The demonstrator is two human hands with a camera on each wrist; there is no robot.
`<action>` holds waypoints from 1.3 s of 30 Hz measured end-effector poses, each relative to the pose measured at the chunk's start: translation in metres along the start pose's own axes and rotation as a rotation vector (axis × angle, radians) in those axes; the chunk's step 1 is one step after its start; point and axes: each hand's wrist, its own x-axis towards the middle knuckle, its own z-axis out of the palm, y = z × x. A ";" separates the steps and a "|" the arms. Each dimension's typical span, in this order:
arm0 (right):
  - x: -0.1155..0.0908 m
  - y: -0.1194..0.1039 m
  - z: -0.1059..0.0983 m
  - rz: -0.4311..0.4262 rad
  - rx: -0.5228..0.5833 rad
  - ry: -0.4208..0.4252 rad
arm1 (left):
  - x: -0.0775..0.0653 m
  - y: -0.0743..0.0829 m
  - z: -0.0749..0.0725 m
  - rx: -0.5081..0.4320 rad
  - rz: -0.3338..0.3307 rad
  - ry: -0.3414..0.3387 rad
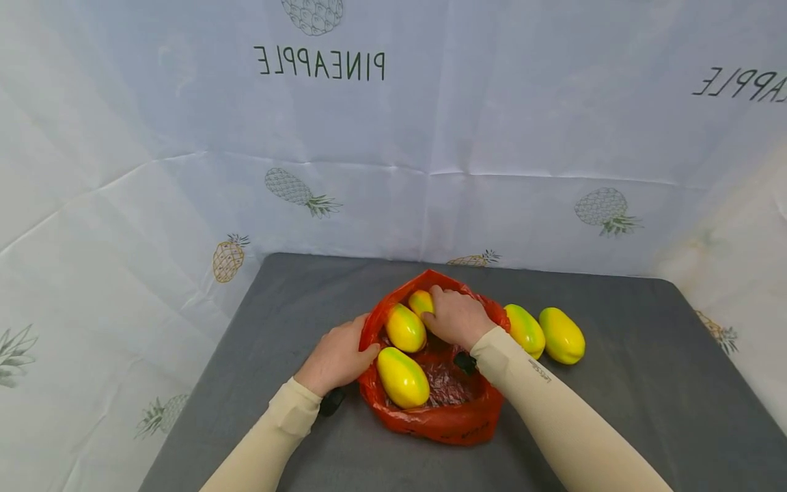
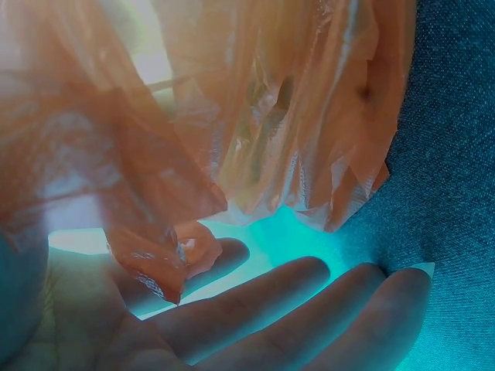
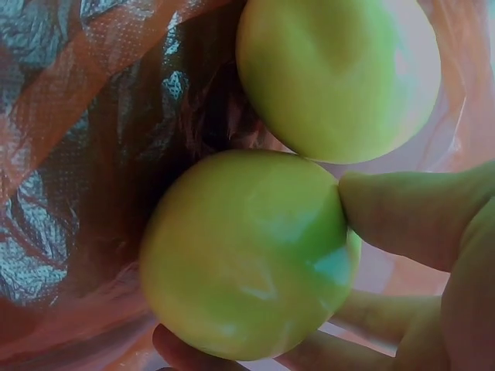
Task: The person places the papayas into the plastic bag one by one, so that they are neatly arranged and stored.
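A red plastic bag (image 1: 443, 424) stands with its mouth wide on the grey table. My left hand (image 1: 335, 357) holds its left rim, thumb at the edge and fingers along the outside; in the left wrist view the bag's thin film hangs in front of the fingers (image 2: 263, 309). Inside the bag, my right hand (image 1: 458, 316) grips a yellow-green mango (image 3: 247, 255) between thumb and fingers, at the far side. A second mango (image 1: 406, 328) lies against it, and a third mango (image 1: 402, 378) rests nearer the front.
Right of the bag, two more mangoes (image 1: 525, 331) lie side by side on the grey table (image 1: 639, 383). A white cloth (image 1: 504, 130) printed with pineapples hangs behind the table and along both sides.
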 end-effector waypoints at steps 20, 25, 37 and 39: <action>-0.081 0.029 -0.053 -0.053 0.043 0.280 | 0.005 0.002 0.003 -0.038 0.030 0.002; -0.098 0.067 -0.056 0.026 0.104 0.286 | 0.004 0.001 0.005 -0.029 0.015 0.001; -0.123 0.149 -0.036 0.229 0.248 0.277 | 0.002 0.004 0.006 -0.033 0.017 0.006; -0.124 0.159 -0.031 0.264 0.262 0.271 | 0.002 0.004 0.006 -0.034 0.015 0.002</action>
